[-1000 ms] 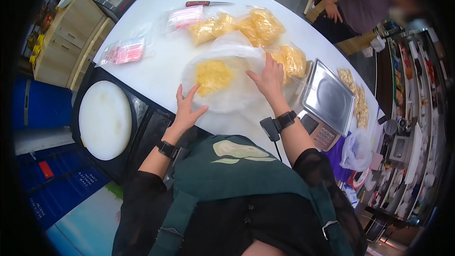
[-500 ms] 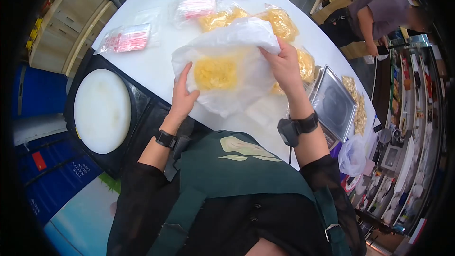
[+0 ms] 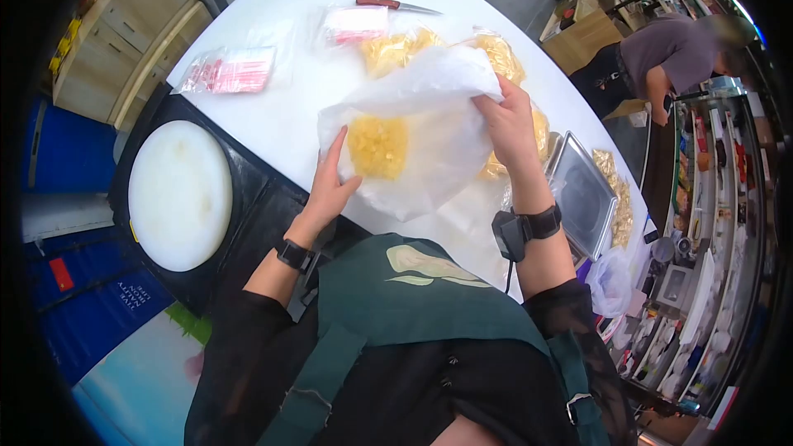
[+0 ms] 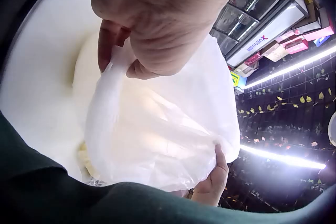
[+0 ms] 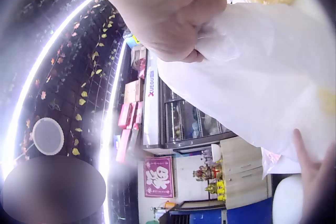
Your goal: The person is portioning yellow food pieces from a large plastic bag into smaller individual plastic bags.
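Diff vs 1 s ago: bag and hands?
The white plastic bag came up off the table; a second ago it lay flat under both open hands. Now the right hand pinches its upper edge and the left hand grips its left side. The knife, small filled bags and scale stayed put.

bag (image 3: 438,116) above table (image 3: 285,111), between left hand (image 3: 330,186) and right hand (image 3: 508,124) | packets (image 3: 388,51) behind bag; knife (image 3: 396,5) beyond them | board (image 3: 180,194) left of table; scale (image 3: 582,194) right of bag
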Action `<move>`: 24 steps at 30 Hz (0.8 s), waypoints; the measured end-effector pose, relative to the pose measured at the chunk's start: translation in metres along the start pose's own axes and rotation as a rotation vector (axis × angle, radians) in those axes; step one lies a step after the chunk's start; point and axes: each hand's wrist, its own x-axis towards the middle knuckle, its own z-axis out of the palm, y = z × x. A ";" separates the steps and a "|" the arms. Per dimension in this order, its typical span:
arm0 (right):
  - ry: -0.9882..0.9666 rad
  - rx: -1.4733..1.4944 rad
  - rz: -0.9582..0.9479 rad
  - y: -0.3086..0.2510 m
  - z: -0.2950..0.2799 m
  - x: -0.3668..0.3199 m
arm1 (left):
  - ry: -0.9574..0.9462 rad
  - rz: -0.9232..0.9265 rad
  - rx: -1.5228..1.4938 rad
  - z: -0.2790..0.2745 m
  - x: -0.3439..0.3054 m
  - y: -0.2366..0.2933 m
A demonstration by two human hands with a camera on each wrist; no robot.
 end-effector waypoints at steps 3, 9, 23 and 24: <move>0.040 -0.092 -0.062 0.008 0.000 -0.009 | 0.166 0.178 0.404 -0.004 -0.010 -0.005; 0.039 -0.258 -0.125 0.009 0.006 -0.010 | 0.335 0.437 0.372 -0.022 0.028 0.057; 0.078 -0.371 -0.342 0.044 -0.008 -0.028 | -0.271 0.036 -0.219 -0.033 0.093 0.085; -0.053 -0.459 -0.370 0.054 -0.012 -0.026 | -0.274 0.038 -0.217 -0.036 0.094 0.081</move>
